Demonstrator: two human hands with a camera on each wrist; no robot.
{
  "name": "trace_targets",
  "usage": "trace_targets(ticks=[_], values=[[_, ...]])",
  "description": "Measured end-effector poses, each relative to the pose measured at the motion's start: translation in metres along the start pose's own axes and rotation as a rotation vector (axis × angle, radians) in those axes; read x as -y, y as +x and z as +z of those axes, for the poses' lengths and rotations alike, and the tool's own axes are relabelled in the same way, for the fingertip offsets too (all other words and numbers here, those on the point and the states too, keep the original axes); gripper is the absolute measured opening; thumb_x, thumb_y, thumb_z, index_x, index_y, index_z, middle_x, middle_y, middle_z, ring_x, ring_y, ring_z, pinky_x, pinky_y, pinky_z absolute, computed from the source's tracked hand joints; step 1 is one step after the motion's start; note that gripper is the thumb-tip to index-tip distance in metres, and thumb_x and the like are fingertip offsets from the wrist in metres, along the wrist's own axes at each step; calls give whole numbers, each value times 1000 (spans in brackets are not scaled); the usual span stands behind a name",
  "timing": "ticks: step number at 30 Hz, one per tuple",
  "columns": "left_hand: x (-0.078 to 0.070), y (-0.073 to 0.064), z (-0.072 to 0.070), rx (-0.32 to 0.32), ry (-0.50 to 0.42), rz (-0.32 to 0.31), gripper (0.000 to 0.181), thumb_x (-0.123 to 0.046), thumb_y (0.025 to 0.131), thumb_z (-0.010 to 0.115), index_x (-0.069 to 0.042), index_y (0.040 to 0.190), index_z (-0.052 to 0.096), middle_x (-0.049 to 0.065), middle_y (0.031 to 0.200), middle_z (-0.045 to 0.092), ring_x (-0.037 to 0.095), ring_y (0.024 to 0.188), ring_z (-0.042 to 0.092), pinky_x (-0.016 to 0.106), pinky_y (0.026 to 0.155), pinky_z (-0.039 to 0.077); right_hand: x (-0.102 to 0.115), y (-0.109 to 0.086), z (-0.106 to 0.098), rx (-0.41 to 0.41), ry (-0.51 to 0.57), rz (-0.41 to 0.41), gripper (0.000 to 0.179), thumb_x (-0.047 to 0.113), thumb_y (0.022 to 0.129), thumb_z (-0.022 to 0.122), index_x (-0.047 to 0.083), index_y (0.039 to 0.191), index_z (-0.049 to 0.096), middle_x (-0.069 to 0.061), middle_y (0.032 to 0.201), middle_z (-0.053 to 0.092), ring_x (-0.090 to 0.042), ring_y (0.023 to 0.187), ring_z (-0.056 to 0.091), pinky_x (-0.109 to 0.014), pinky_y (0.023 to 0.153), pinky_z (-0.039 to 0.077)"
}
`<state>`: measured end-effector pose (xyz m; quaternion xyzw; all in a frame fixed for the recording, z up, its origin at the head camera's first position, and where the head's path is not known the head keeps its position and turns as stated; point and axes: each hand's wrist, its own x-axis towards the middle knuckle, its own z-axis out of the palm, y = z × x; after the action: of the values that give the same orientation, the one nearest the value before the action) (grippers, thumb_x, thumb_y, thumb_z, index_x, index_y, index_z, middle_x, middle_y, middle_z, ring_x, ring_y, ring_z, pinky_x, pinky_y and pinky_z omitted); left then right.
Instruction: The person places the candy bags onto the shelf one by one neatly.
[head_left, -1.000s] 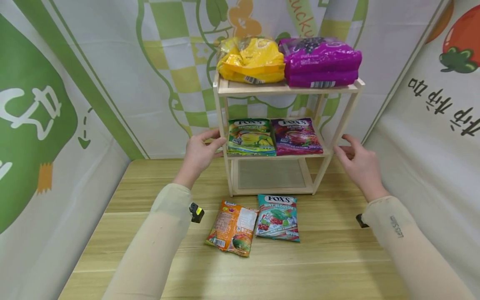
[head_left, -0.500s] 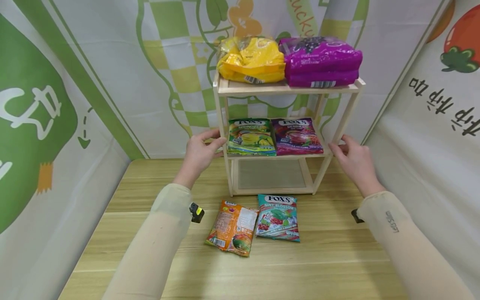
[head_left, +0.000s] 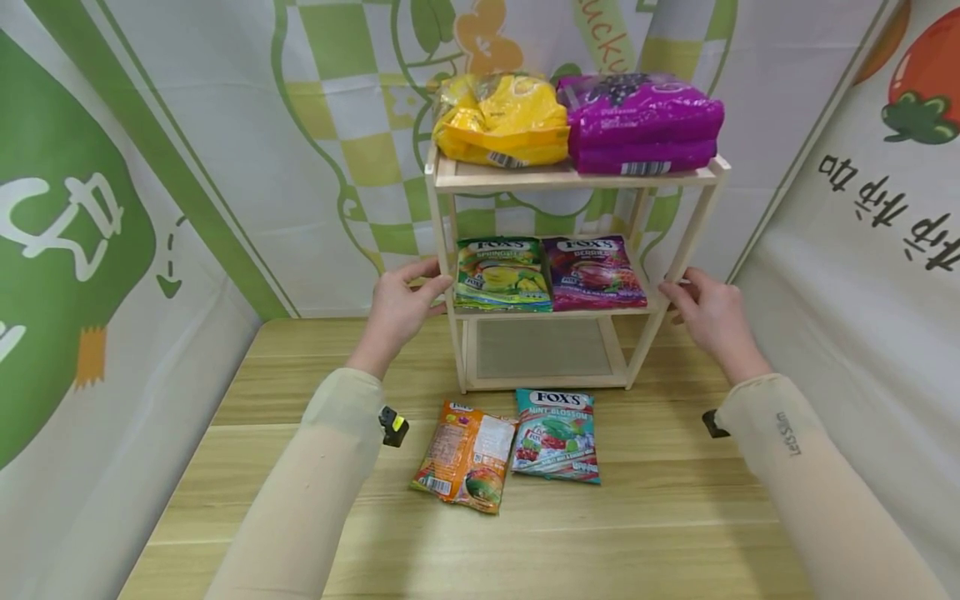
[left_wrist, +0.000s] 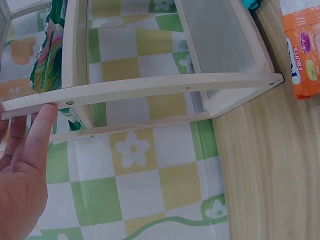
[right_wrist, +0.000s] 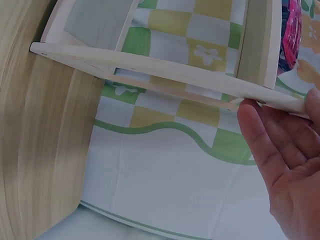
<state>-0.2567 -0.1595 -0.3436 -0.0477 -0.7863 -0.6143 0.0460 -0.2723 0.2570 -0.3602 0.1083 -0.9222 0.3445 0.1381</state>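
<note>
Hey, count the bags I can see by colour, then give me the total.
Yellow bag: 1
Purple bags: 2
Green bag: 1
Orange bag: 1
Teal bag: 1
Total: 6 visible, 4 on the wooden rack, 2 on the table.

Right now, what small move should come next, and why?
Perhaps ease the right hand off the shelf toward the teal bag: it and the orange bag lie on the table in front, while the left hand grips the shelf's other side.

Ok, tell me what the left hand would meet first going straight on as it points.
The rack's left front upright, which the left hand holds; beyond, probably the green Fox's bag, though depth is unclear.
</note>
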Motion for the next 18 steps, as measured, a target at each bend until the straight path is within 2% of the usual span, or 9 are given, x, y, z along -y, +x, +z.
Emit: trace_targets(ticks=[3,10,18], values=[[1,0,0,-2,-3,-1,45,-22,102,65,-6,144,58,13,135,54,29,120,64,27,86,62,-2,2,0,18,9,13,40,35,109,50,-2,121,61,-30,115,70,-38,78,75,-51,68,64],[3,0,0,1,-23,32,41,-22,102,66,-5,140,62,15,129,55,34,121,64,43,96,60,-3,3,-2,47,36,14,40,35,109,50,-1,124,61,-29,117,69,-41,86,75,-56,78,62],[3,-4,-2,20,-6,30,49,-24,103,64,-8,148,53,13,139,54,33,125,61,41,98,59,-5,5,-6,86,42,27,42,37,108,51,-2,121,60,-28,118,69,-43,92,74,-60,89,57]])
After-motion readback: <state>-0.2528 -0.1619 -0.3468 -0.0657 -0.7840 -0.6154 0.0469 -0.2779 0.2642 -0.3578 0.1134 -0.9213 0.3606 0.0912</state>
